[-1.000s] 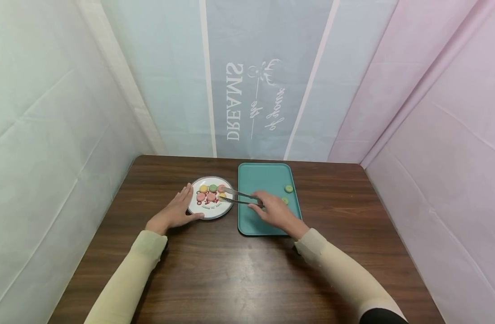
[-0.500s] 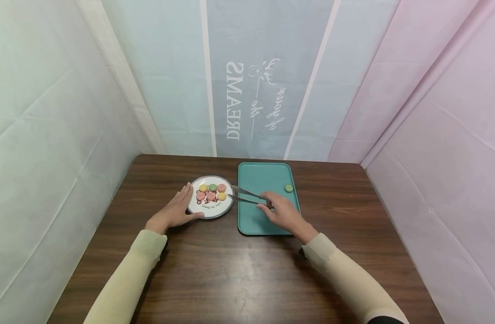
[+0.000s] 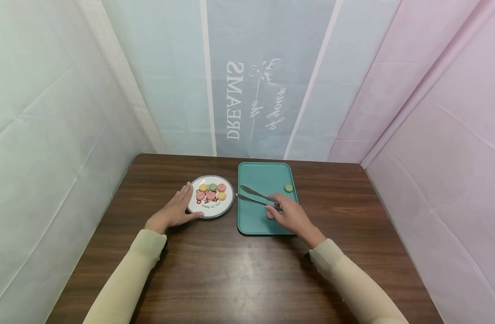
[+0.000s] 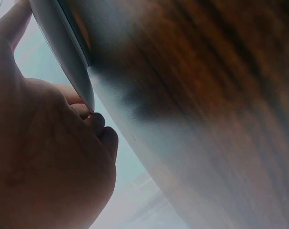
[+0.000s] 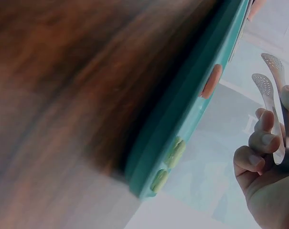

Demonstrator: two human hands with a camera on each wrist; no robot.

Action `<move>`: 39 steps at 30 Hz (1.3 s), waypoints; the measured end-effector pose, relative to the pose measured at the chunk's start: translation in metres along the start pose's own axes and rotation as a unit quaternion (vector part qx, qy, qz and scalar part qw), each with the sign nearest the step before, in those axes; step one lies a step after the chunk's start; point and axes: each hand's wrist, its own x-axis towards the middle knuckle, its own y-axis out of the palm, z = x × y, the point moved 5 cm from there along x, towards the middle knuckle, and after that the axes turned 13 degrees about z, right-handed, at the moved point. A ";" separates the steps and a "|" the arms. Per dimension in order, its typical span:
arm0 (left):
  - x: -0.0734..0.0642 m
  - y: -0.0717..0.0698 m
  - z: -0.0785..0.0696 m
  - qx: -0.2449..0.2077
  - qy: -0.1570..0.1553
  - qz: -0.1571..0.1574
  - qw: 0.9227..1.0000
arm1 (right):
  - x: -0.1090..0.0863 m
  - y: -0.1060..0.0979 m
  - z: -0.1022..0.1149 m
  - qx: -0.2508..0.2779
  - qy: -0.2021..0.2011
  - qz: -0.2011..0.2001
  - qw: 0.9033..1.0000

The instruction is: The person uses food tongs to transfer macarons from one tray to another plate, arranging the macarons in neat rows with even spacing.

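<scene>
Metal tongs point(image 3: 255, 198) are in my right hand point(image 3: 292, 216), held above the teal tray point(image 3: 263, 173). Their perforated ends point(image 5: 272, 74) point left toward the plate, a little apart, with nothing between them. On the left, my left hand point(image 3: 172, 213) rests at the rim of a round white plate point(image 3: 219, 209), fingers along its left side and thumb at the near edge. Pink, yellow and green macarons point(image 3: 211, 195) sit on the plate in two rows. A green macaron point(image 3: 288, 188) lies by the tray's right edge. The right wrist view also shows a pink macaron point(image 5: 211, 81) on the tray.
Beneath everything is a dark wood-grain table point(image 3: 239, 274). A printed cloth point(image 3: 267, 45) hangs behind its far edge, and pale cloth walls point(image 3: 446, 180) stand on both sides. The tray has a low raised rim and stands just right of the plate.
My right hand has drawn the tongs back to the right, off the plate and over the tray. The yellow macaron at the plate's right stays behind. My left hand has not moved.
</scene>
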 end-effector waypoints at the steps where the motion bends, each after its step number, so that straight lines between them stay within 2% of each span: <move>1: 0.000 0.000 0.000 0.000 0.000 0.000 1.000 | -0.002 -0.001 -0.001 -0.001 0.001 -0.002 1.000; 10: -0.002 -0.003 -0.001 -0.005 0.000 0.000 1.000 | -0.013 -0.006 -0.008 0.014 0.026 -0.007 1.000; 19: -0.002 -0.003 -0.002 -0.006 0.003 0.001 1.000 | -0.022 -0.010 -0.016 0.009 0.023 -0.030 0.999; 28: -0.002 -0.004 -0.001 -0.007 0.000 0.003 1.000 | -0.031 -0.019 -0.029 0.002 0.063 -0.041 0.997; 39: -0.004 -0.005 -0.005 -0.011 0.000 0.005 1.000 | -0.040 -0.026 -0.043 0.007 0.085 -0.054 0.995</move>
